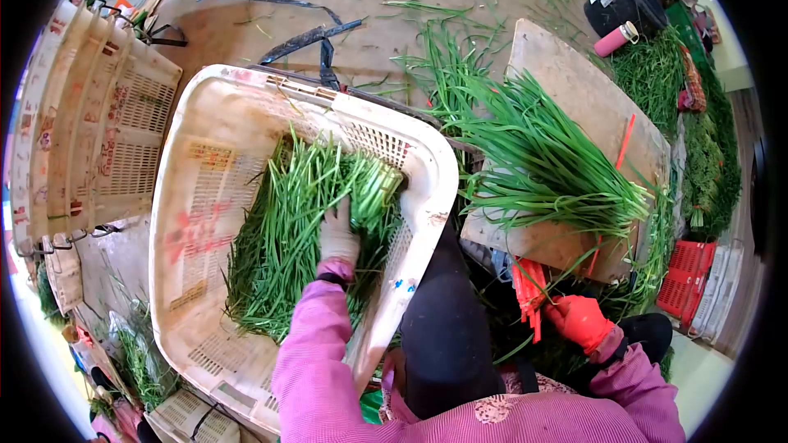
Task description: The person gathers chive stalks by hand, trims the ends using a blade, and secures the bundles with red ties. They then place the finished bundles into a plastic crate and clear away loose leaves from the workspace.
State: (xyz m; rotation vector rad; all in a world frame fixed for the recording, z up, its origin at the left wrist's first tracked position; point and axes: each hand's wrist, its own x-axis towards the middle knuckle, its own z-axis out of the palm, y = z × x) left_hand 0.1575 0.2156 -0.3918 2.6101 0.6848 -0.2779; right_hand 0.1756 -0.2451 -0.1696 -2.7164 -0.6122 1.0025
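Observation:
Inside a large white plastic basket [185, 107], my left hand [338, 234], in a pale grey glove, rests with fingers stretched on a pile of long green garlic chives [287, 230]. Their pale cut ends point towards the basket's right corner. My right hand [581, 321], in a red glove, is closed at the edge of a bundle of red strips [528, 291] hanging by the board's front edge. Its fingertips appear to pinch a strip, partly hidden. Above it, a loose bunch of green chives [542, 156] lies on a wooden board [550, 53], with a red strip [625, 141] passing beneath.
Stacked white baskets [107, 123] stand at the left. A black bucket [628, 4] and a pink bottle [616, 39] are at the upper right, near heaped greens [648, 74]. A red crate [686, 279] sits far right. Black strapping [308, 41] lies behind my basket.

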